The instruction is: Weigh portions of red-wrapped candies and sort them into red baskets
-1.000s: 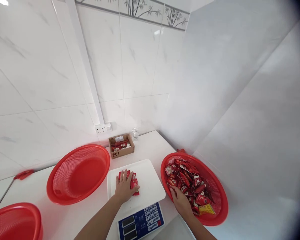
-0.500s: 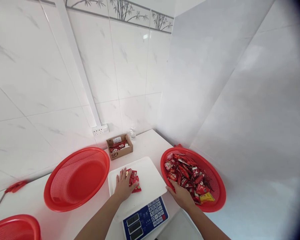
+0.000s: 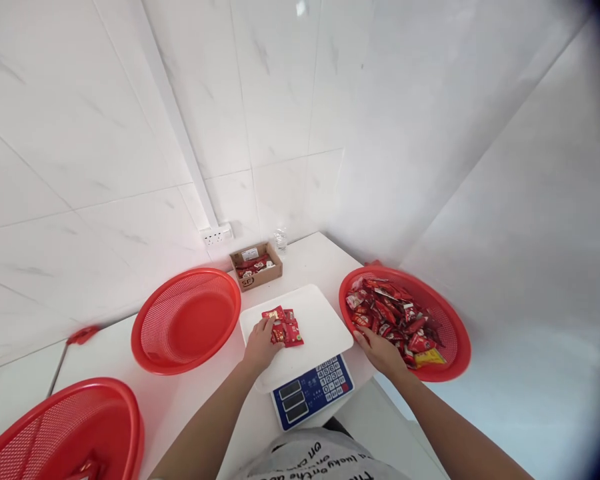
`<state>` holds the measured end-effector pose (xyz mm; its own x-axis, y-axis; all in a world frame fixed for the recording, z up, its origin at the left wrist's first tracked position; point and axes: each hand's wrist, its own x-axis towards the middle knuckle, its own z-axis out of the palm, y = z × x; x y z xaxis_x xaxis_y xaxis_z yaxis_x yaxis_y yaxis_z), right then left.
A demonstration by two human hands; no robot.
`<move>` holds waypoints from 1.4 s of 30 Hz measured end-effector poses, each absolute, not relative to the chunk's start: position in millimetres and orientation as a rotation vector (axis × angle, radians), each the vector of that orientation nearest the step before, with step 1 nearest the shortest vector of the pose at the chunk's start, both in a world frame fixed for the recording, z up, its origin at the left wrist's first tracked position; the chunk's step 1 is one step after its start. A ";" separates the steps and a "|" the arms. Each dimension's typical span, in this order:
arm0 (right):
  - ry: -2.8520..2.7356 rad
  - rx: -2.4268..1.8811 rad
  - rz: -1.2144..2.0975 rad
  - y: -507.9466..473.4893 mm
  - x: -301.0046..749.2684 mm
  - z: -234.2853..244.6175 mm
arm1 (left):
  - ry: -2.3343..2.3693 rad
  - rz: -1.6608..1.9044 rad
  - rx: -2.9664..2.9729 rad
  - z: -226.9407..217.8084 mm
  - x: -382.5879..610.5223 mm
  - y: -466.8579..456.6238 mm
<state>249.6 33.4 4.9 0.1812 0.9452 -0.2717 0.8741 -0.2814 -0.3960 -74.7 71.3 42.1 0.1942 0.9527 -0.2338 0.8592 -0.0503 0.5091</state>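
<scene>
A white weighing scale with a blue keypad sits in front of me. A small heap of red snack packets lies on its tray. My left hand rests on the tray with curled fingers gripping the left side of that heap. My right hand lies at the near rim of the red basket on the right, which is full of red packets. Its fingers are bent over the rim; what they hold, if anything, is hidden.
A red mesh basket stands left of the scale, holding nothing I can see. Another red basket is at the lower left. A small cardboard box with packets and a glass stand by the tiled wall, under a socket.
My left hand went from lying flat over the heap to gripping its left side. My right hand drew back from among the basket's packets to its near rim. The view tilted down.
</scene>
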 end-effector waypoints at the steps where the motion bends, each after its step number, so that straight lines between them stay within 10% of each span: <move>1: -1.783 -2.301 0.702 33.2 249.1 5.4 | 1.698 0.214 1.940 42.1 -75.2 71.5; 42: -1.710 -2.118 0.901 35.0 259.5 1.2 | 2.286 0.275 1.900 77.6 -102.8 100.8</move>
<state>259.5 35.0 1.2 0.1083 0.9496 -0.2941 0.7792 -0.2648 -0.5680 -102.8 100.8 77.6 -0.1824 0.9832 -0.0026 0.9546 0.1777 0.2390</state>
